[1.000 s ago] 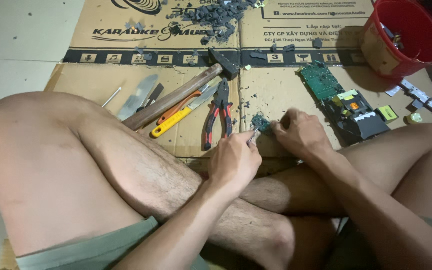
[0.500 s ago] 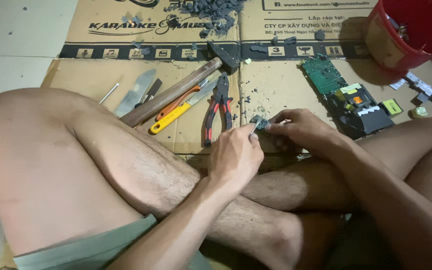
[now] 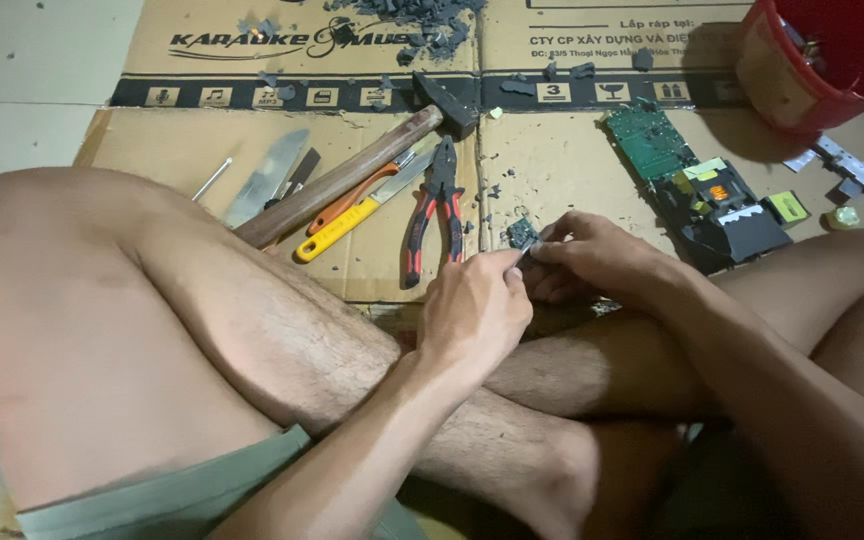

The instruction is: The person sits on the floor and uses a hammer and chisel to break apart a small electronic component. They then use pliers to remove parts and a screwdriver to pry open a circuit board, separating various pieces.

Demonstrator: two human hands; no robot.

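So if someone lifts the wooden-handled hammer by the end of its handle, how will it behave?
The hammer probably feels head-heavy: its dark metal head sits at the far end and would dip. The long wooden handle looks rigid, so no flexing. Lying flat on the cardboard, it seems unlikely to roll.

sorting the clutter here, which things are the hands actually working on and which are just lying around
In hand:
- small grey fragment, pinched between left hand and right hand

Lying about on the cardboard:
- hammer
- red-handled pliers
- yellow-handled tool
- green circuit board
- red bucket
- grey debris pile
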